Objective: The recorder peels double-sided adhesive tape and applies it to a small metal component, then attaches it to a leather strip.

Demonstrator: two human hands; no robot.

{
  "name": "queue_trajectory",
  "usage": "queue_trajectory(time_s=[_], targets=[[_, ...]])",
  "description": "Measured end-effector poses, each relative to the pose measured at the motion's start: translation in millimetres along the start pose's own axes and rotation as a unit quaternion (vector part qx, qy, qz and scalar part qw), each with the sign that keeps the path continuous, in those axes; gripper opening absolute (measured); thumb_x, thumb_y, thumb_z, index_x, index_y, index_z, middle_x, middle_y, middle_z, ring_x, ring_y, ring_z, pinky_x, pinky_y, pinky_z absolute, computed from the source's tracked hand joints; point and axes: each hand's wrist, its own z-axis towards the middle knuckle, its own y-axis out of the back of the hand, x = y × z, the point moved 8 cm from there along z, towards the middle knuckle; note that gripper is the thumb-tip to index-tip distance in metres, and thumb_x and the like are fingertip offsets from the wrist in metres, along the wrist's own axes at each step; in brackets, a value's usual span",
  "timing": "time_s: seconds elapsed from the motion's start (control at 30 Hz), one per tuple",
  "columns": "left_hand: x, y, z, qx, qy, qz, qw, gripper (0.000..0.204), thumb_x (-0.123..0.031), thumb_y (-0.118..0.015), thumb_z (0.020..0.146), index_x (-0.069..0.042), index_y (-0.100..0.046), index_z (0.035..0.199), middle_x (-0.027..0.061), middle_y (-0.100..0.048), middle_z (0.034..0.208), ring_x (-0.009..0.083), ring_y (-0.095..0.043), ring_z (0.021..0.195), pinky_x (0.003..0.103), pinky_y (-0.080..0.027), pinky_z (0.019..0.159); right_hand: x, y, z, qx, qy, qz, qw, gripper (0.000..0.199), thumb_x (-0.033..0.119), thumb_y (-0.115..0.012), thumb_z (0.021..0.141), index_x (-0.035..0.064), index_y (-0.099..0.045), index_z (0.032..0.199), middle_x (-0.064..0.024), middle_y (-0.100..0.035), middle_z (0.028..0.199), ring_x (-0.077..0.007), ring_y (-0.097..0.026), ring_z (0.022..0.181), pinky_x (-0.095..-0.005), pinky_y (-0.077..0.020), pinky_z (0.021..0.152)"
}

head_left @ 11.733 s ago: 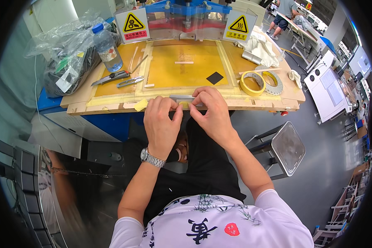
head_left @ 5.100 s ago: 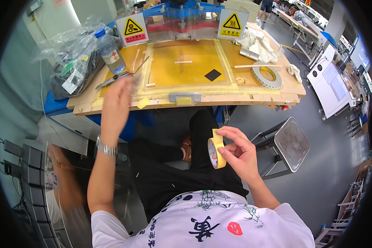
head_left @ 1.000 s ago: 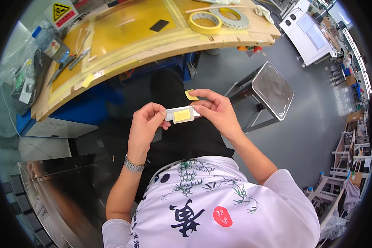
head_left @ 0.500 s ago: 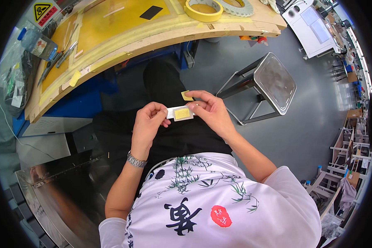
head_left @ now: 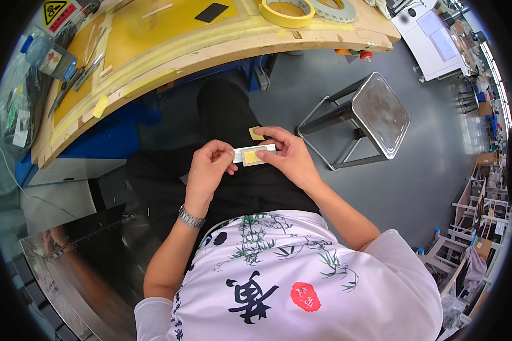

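Observation:
Above my lap I hold a small flat white strip. My left hand pinches its left end between thumb and fingers. A pale-edged patch with a yellow rectangle in its middle lies on the strip. My right hand grips the strip's right part, and its thumb tip rests on the yellow rectangle. At the tip of my right index finger, a separate yellow square piece sticks out beyond the strip; how it is held there is partly hidden.
Ahead stands a wooden-edged workbench with tape rolls, a black rectangular piece, knives and a plastic bottle. A metal stool is to the right. Left of me is a shiny metal surface.
My right thumb has slid left from the patch's edge onto the yellow rectangle. The strip has moved slightly right, and more of its right end shows. My left hand still pinches the other end.

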Motion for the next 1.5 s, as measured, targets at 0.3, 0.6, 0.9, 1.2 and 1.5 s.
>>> queue_trajectory(time_s=[0.3, 0.6, 0.9, 1.2, 1.5], targets=[[0, 6, 5, 0.032, 0.012, 0.014, 0.999, 0.014, -0.009, -0.069, 0.110, 0.003, -0.074, 0.110, 0.0043, -0.074, 0.090, 0.0105, -0.072, 0.078, 0.027, -0.059, 0.073, -1, 0, 1, 0.003, -0.011, -0.003, 1.000, 0.048, -0.010, -0.077, 0.100, -0.0045, -0.069, 0.147, -0.0123, -0.064, 0.151, -0.0162, -0.076, 0.118, -0.0292, -0.0626, 0.104], [-36, 17, 26, 0.034, -0.075, 0.185, 0.979, 0.021, -0.018, -0.068, 0.115, 0.001, -0.077, 0.115, 0.0031, -0.075, 0.094, 0.0098, -0.071, 0.083, 0.027, -0.058, 0.077, -1, 0, 2, 0.006, 0.000, 0.026, 1.000, 0.051, -0.011, -0.078, 0.099, -0.0037, -0.068, 0.148, -0.0119, -0.063, 0.153, -0.0153, -0.076, 0.117, -0.0293, -0.0619, 0.106], [-56, -24, 66, 0.114, -0.125, 0.267, 0.949, 0.021, -0.019, -0.075, 0.109, 0.000, -0.079, 0.115, 0.0073, -0.082, 0.098, 0.0124, -0.074, 0.086, 0.031, -0.058, 0.081, 4, -3, 1, 0.012, -0.002, 0.023, 1.000, 0.049, -0.011, -0.077, 0.098, -0.0018, -0.069, 0.146, -0.0089, -0.063, 0.149, -0.0161, -0.075, 0.118, -0.0304, -0.0622, 0.105], [-54, -31, 78, 0.179, -0.094, 0.268, 0.942, 0.015, -0.012, -0.079, 0.104, 0.002, -0.078, 0.107, 0.0026, -0.078, 0.090, 0.0096, -0.070, 0.082, 0.028, -0.057, 0.078, 2, -2, 0, 0.007, -0.004, 0.020, 1.000, 0.045, -0.012, -0.077, 0.098, -0.0026, -0.069, 0.142, -0.0084, -0.063, 0.146, -0.0162, -0.075, 0.118, -0.0299, -0.0646, 0.104], [-48, -33, 80, 0.222, -0.056, 0.229, 0.946, 0.012, -0.010, -0.078, 0.104, 0.002, -0.077, 0.105, 0.0017, -0.075, 0.089, 0.0087, -0.068, 0.081, 0.027, -0.057, 0.077, 1, -2, -1, 0.007, -0.016, 0.017, 1.000, 0.042, -0.011, -0.077, 0.099, -0.0035, -0.069, 0.140, -0.0087, -0.064, 0.146, -0.0150, -0.074, 0.119, -0.0296, -0.0655, 0.103]])
